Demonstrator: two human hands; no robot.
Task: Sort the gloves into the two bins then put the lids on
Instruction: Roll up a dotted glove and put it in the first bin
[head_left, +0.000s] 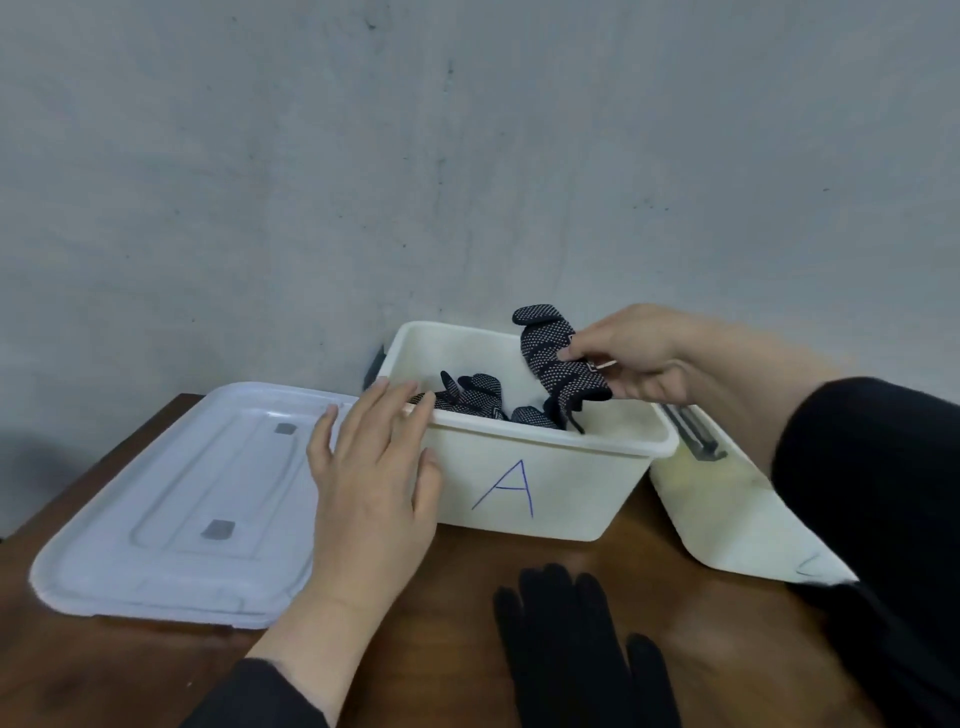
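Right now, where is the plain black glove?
The plain black glove lies flat on the wooden table, near the front edge, just in front of the bin marked A.

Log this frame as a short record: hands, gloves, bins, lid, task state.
right hand: pinching a dotted glove over bin A
left hand: open, resting on bin A's left rim
bin A contents: more dotted gloves
black glove: flat on the table, unsorted
second bin: right of bin A, partly hidden by the right sleeve; contents not visible
lid: on the table left of bin A, not yet fitted
task state: sorting under way, no lid on
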